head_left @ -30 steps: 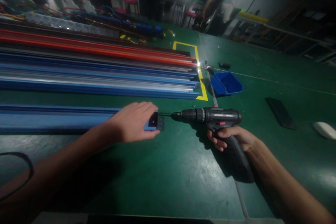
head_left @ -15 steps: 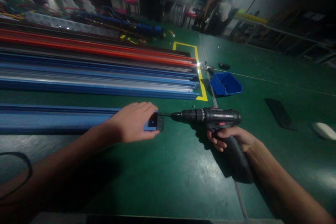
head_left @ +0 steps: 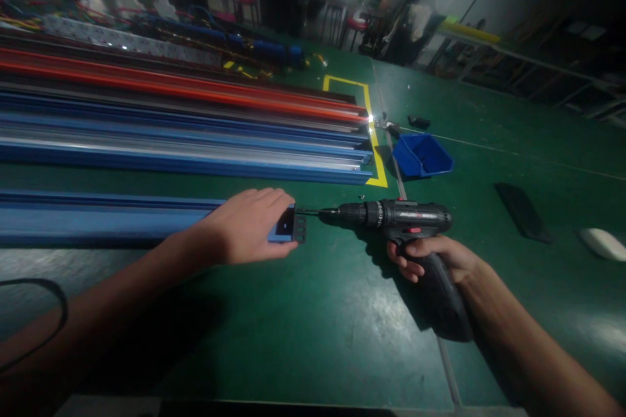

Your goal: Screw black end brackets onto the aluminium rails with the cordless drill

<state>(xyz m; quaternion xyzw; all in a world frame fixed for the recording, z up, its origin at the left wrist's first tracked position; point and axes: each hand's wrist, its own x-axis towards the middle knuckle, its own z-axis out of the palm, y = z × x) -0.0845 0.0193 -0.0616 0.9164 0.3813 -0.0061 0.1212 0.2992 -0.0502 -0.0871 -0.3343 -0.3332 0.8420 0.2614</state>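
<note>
My left hand (head_left: 247, 225) grips the right end of a long blue rail (head_left: 98, 218) that lies across the green surface, fingers wrapped over its top. A dark end plate (head_left: 295, 229) sits on the rail's end face. My right hand (head_left: 433, 257) is closed round the handle of a black cordless drill (head_left: 401, 218), a finger at the trigger. The drill lies level and points left, its bit tip touching the end plate.
A stack of long blue, silver and red rails (head_left: 186, 130) lies behind. A blue bin (head_left: 421, 155) stands at their right end by yellow floor tape (head_left: 374, 143). A dark flat piece (head_left: 522, 210) and a white object (head_left: 604, 242) lie to the right. Blurred people stand far back.
</note>
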